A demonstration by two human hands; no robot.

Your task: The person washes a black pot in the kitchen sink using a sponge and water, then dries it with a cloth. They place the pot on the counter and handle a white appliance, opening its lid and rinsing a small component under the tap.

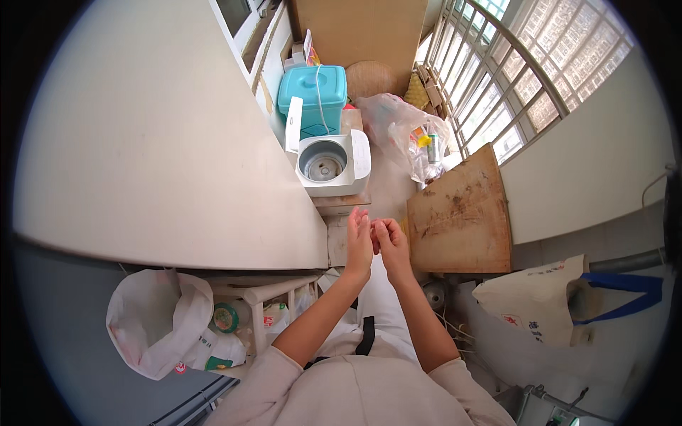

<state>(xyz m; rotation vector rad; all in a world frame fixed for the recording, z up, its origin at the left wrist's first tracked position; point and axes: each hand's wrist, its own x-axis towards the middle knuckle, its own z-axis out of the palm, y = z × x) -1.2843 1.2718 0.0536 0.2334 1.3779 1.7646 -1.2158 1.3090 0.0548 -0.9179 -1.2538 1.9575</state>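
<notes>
My left hand (359, 246) is raised before me with its fingers stretched and its palm turned to the right. Close beside it is my right hand (391, 243), fingers curled in towards the left palm. Nothing shows in the left hand; whether the right fingers pinch something small cannot be seen. Beyond the hands, slightly left, stands a white rice cooker (333, 187) with its lid (293, 123) up. Its metal well (323, 161) shows a round heating plate at the bottom and no inner pot. The cooker rests on a low wooden board (346, 201).
Behind the cooker stands a turquoise lidded bin (313, 93) with a white cord across it. A clear plastic bag of cans (389, 122) and a stained wooden board (461, 218) lie right. White panel (160, 149) flanks me left; a cloth bag (533, 303) hangs right.
</notes>
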